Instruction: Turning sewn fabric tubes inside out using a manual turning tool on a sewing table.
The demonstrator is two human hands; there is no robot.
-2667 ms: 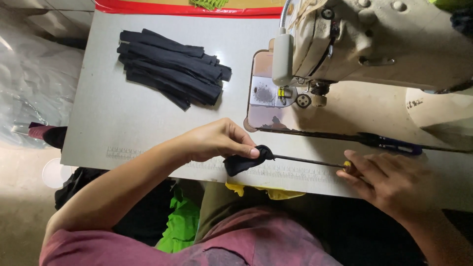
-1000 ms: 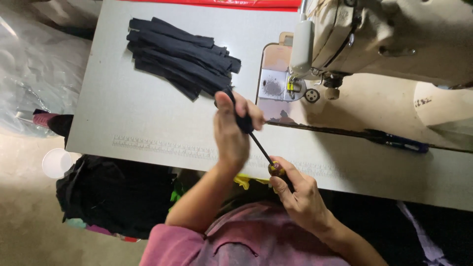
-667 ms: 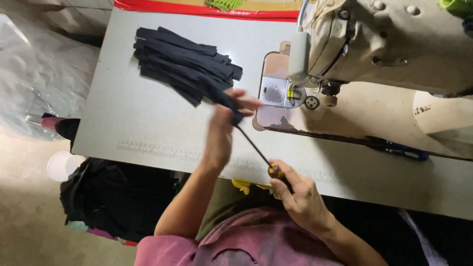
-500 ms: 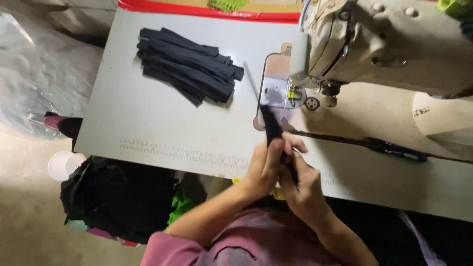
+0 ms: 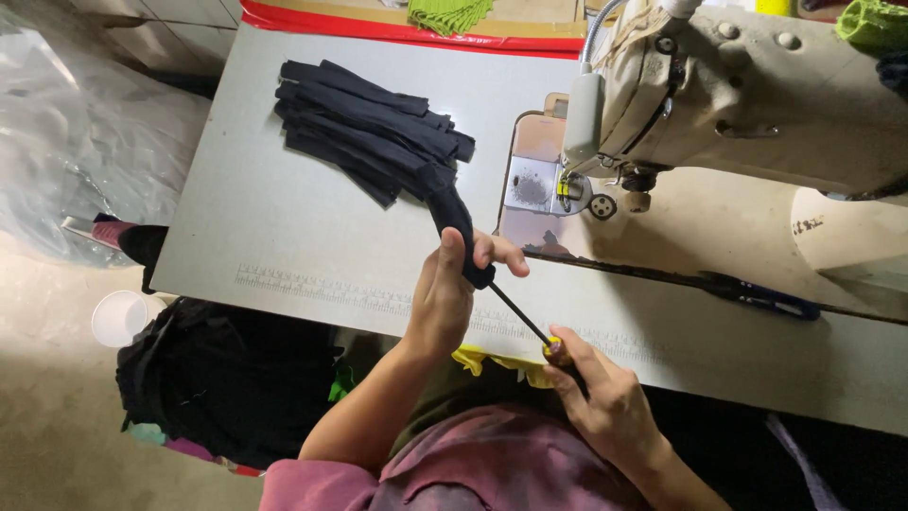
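My left hand [image 5: 452, 282] grips a narrow black fabric strip [image 5: 454, 220] that stands up and points toward the far side of the table. A thin dark rod [image 5: 515, 313] runs out of the strip's near end, down to my right hand [image 5: 605, 397]. My right hand holds the rod by its yellow-and-dark handle [image 5: 554, 350] at the table's near edge. A pile of several similar black strips [image 5: 364, 128] lies on the grey table [image 5: 274, 237], just beyond the held strip.
A cream sewing machine [image 5: 757, 95] fills the right side, with its needle plate [image 5: 534, 185] beside my hands. Blue-handled scissors [image 5: 761, 295] lie to the right. Dark cloth [image 5: 227, 378] and a white cup [image 5: 118, 317] sit on the floor at left. Green fabric [image 5: 449, 14] lies at the far edge.
My left hand has slid the black strip along the rod; the strip now sticks up toward the pile. My right hand drew back with the handle, baring more rod.
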